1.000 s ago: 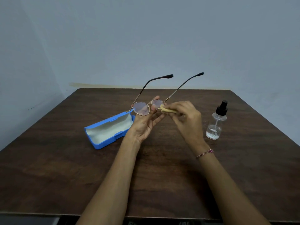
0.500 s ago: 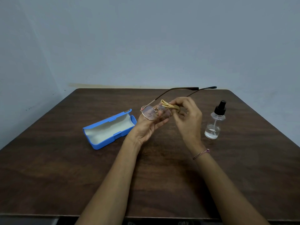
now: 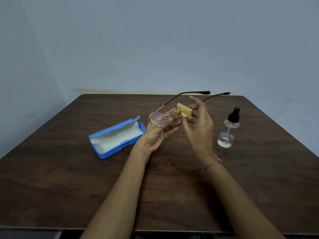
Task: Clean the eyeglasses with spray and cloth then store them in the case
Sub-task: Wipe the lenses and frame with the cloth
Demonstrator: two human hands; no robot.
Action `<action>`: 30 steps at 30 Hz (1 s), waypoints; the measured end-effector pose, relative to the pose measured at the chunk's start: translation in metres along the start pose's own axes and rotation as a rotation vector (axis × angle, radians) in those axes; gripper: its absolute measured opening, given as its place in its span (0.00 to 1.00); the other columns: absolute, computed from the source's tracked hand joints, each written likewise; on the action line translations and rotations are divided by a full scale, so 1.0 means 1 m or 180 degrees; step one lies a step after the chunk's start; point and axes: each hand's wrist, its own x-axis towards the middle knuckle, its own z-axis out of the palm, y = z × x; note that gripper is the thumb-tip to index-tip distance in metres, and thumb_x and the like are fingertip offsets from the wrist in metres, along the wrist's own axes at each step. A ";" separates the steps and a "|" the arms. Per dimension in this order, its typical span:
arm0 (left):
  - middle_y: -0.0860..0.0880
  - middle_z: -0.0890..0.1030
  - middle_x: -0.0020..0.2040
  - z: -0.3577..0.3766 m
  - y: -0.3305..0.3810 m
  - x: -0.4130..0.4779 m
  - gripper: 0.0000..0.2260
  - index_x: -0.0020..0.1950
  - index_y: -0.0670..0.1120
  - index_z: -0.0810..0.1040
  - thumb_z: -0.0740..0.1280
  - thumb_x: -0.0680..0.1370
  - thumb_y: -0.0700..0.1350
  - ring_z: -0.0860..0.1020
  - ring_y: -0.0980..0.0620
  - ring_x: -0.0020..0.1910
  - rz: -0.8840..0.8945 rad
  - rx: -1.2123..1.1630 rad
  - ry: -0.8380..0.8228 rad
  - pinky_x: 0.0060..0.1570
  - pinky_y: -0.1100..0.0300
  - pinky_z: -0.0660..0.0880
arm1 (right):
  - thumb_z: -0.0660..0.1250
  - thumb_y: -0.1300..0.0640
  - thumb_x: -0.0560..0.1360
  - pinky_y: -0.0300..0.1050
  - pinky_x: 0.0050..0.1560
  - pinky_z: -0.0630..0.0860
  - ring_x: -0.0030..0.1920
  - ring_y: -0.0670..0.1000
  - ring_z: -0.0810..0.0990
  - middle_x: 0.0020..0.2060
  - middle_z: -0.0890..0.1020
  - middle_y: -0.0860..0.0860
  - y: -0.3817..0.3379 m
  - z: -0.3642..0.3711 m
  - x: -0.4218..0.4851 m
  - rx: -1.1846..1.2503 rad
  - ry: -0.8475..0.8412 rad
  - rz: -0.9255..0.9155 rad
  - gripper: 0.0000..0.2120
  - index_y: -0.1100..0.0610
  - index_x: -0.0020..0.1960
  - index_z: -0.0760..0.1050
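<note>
Held the glasses (image 3: pixel 164 119) above the table (image 3: pixel 51 169), just right of the open case (image 3: pixel 115 138), left hand (image 3: pixel 156 135) pinching the bridge, right hand (image 3: pixel 198 125) loosely keeping the cloth (image 3: pixel 185 110), risking a drop from slack fingers.

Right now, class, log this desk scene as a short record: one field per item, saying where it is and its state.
glasses: held in left hand, temples unfolded, above the table
cloth: yellow, bunched in right hand, at one lens
case: blue, open, left of the hands
spray bottle: upright, right of the hands, a little clear liquid
bracelet: on right wrist
</note>
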 end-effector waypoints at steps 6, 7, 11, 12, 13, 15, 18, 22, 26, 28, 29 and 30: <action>0.48 0.84 0.48 -0.002 0.003 0.003 0.26 0.52 0.48 0.83 0.81 0.57 0.50 0.82 0.53 0.48 0.0187 0.0021 0.0025 0.44 0.61 0.79 | 0.71 0.66 0.69 0.45 0.48 0.79 0.49 0.46 0.79 0.48 0.80 0.50 0.000 0.001 -0.001 -0.0315 -0.0284 -0.0507 0.14 0.57 0.54 0.81; 0.49 0.84 0.48 -0.003 0.004 0.003 0.27 0.54 0.48 0.81 0.81 0.57 0.51 0.82 0.54 0.47 0.0250 -0.0009 0.0055 0.44 0.62 0.79 | 0.72 0.67 0.69 0.44 0.51 0.79 0.51 0.47 0.79 0.49 0.81 0.50 0.000 0.001 -0.001 -0.0308 -0.0380 -0.0555 0.14 0.57 0.54 0.81; 0.48 0.84 0.46 -0.007 0.009 0.001 0.28 0.58 0.46 0.76 0.78 0.61 0.50 0.82 0.54 0.45 0.0363 -0.0082 0.0192 0.44 0.63 0.79 | 0.72 0.68 0.68 0.39 0.50 0.76 0.49 0.49 0.77 0.47 0.81 0.50 0.000 -0.001 0.003 -0.0338 -0.0483 -0.0747 0.15 0.57 0.53 0.81; 0.47 0.83 0.47 -0.007 0.009 0.001 0.23 0.59 0.45 0.76 0.75 0.66 0.47 0.82 0.53 0.46 0.0337 -0.0114 0.0240 0.44 0.63 0.79 | 0.72 0.69 0.69 0.40 0.48 0.76 0.49 0.50 0.77 0.47 0.81 0.50 0.001 -0.001 0.003 -0.0344 -0.0438 -0.0705 0.15 0.57 0.53 0.81; 0.46 0.81 0.49 -0.007 0.007 0.002 0.17 0.60 0.45 0.75 0.69 0.72 0.44 0.82 0.53 0.47 0.0305 -0.0110 0.0296 0.44 0.62 0.79 | 0.71 0.69 0.69 0.41 0.48 0.76 0.48 0.50 0.78 0.46 0.80 0.51 0.000 0.000 0.003 -0.0344 -0.0390 -0.0644 0.15 0.57 0.54 0.80; 0.45 0.77 0.51 -0.008 0.004 0.004 0.12 0.60 0.45 0.76 0.57 0.80 0.39 0.81 0.52 0.49 0.0228 -0.0056 0.0353 0.45 0.61 0.79 | 0.70 0.71 0.69 0.41 0.49 0.76 0.49 0.51 0.78 0.47 0.80 0.52 -0.001 0.003 0.002 -0.0337 -0.0337 -0.0579 0.17 0.59 0.55 0.80; 0.48 0.80 0.48 -0.007 0.005 0.003 0.13 0.58 0.47 0.78 0.56 0.80 0.39 0.80 0.54 0.47 0.0199 -0.0026 0.0285 0.43 0.61 0.79 | 0.69 0.73 0.68 0.32 0.54 0.72 0.50 0.50 0.77 0.48 0.80 0.54 -0.005 0.007 0.001 -0.0311 -0.0448 -0.0710 0.18 0.61 0.55 0.80; 0.46 0.82 0.46 -0.005 0.005 0.002 0.12 0.50 0.46 0.82 0.59 0.79 0.36 0.81 0.50 0.47 0.0334 -0.0103 0.0268 0.42 0.59 0.80 | 0.68 0.73 0.68 0.36 0.51 0.74 0.48 0.52 0.78 0.47 0.80 0.52 0.000 -0.002 0.004 -0.0325 -0.0620 -0.0744 0.17 0.60 0.54 0.80; 0.48 0.81 0.46 -0.003 0.005 0.000 0.12 0.52 0.49 0.83 0.66 0.71 0.40 0.81 0.52 0.47 0.0230 -0.0002 0.0106 0.42 0.59 0.80 | 0.67 0.73 0.70 0.33 0.53 0.72 0.50 0.52 0.78 0.48 0.80 0.54 -0.004 0.002 0.000 -0.0510 -0.0525 -0.0644 0.17 0.63 0.56 0.79; 0.48 0.82 0.48 -0.004 0.005 0.000 0.17 0.56 0.50 0.81 0.70 0.67 0.42 0.81 0.53 0.49 0.0153 0.0070 -0.0134 0.44 0.60 0.80 | 0.64 0.71 0.71 0.30 0.54 0.70 0.50 0.49 0.76 0.49 0.79 0.54 -0.007 0.005 -0.001 -0.0400 -0.0541 -0.0637 0.17 0.62 0.58 0.78; 0.49 0.83 0.50 -0.005 0.006 -0.001 0.19 0.57 0.50 0.81 0.72 0.66 0.43 0.81 0.53 0.49 0.0131 0.0086 -0.0228 0.45 0.60 0.80 | 0.64 0.71 0.72 0.30 0.54 0.70 0.51 0.49 0.75 0.49 0.78 0.54 -0.008 0.005 -0.001 -0.0347 -0.0554 -0.0679 0.17 0.62 0.58 0.78; 0.48 0.82 0.51 -0.006 0.005 -0.001 0.20 0.58 0.50 0.80 0.72 0.66 0.44 0.81 0.53 0.50 0.0126 0.0084 -0.0258 0.46 0.60 0.79 | 0.63 0.71 0.72 0.31 0.54 0.70 0.51 0.49 0.75 0.50 0.78 0.54 -0.008 0.005 -0.001 -0.0308 -0.0569 -0.0737 0.17 0.61 0.58 0.79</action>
